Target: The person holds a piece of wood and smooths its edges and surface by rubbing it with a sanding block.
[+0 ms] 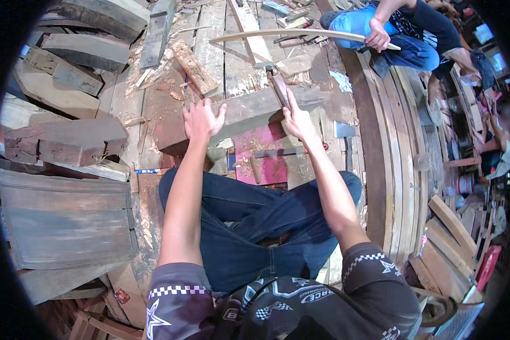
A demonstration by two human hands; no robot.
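A long dark wooden block (243,110) lies crosswise before my crossed legs. My left hand (203,120) rests on its left part with fingers spread. My right hand (293,116) is closed around a dark-handled tool (277,85), which slants over the block, its metal end near a pale plank (249,34). Below the block lie a pink sheet (252,173) strewn with shavings, a long metal tool (277,153) with an orange-and-black end, and a broad metal blade (344,130).
A person (394,42) crouches at upper right, holding a long curved wooden strip (249,34). Timber pieces (90,51) and a weathered panel (68,215) fill the left. Long boards (388,158) run along the right. Chips and offcuts (192,68) lie on the planks ahead.
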